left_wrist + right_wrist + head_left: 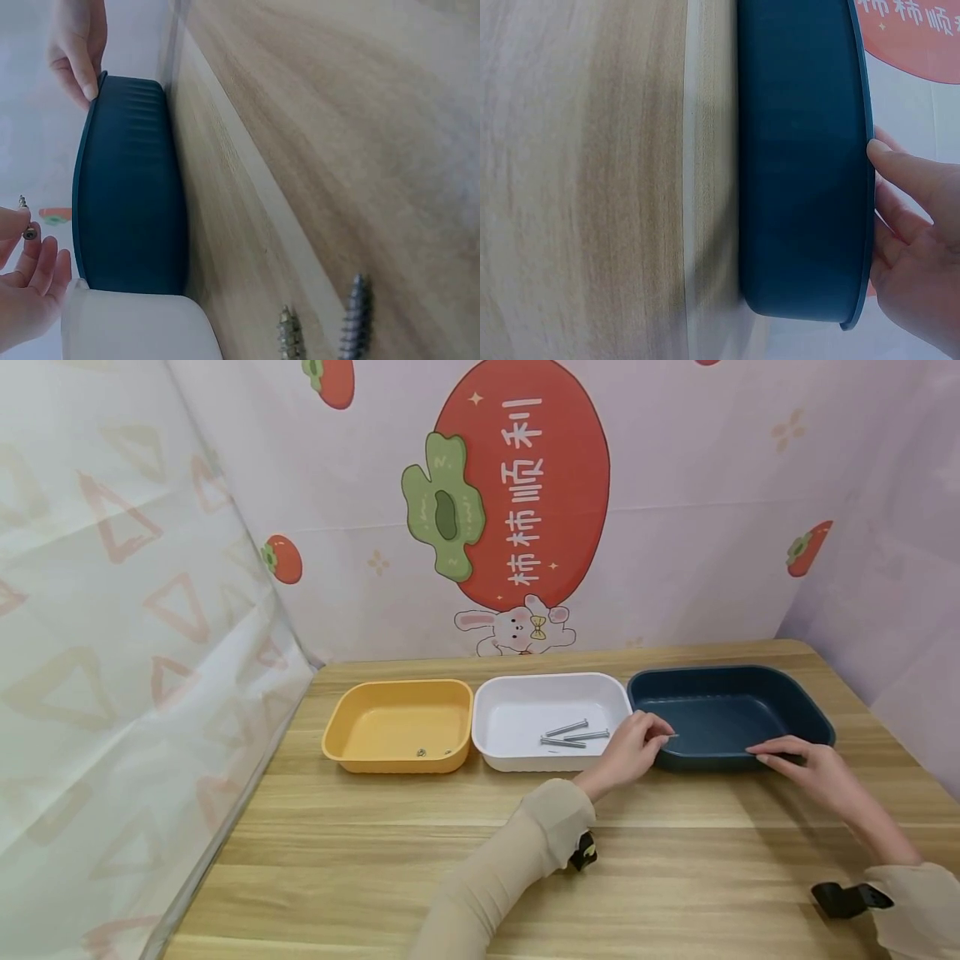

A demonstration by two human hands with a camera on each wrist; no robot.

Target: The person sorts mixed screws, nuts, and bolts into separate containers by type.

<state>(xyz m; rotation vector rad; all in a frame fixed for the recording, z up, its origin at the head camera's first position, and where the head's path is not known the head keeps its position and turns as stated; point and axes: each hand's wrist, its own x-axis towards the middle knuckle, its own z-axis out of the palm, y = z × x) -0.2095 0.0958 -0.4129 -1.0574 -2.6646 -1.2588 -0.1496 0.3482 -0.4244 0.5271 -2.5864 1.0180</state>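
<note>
My left hand (633, 747) pinches a small screw (23, 202) above the near left corner of the dark blue tray (731, 762). In the left wrist view the screw's head shows between the fingertips. With thumb and fingers, my right hand (813, 772) grips the near rim of that same tray, right of its middle; the right wrist view shows the thumb on the outer side of the rim. Beside it stands a white tray (510, 760) holding several long bolts (567, 727).
Left of the white tray, a yellow tray (390, 766) holds small metal pieces (421, 752). Two screws (356, 319) lie on the wooden table (337, 868) in the left wrist view. A printed cloth (360, 602) hangs behind the table.
</note>
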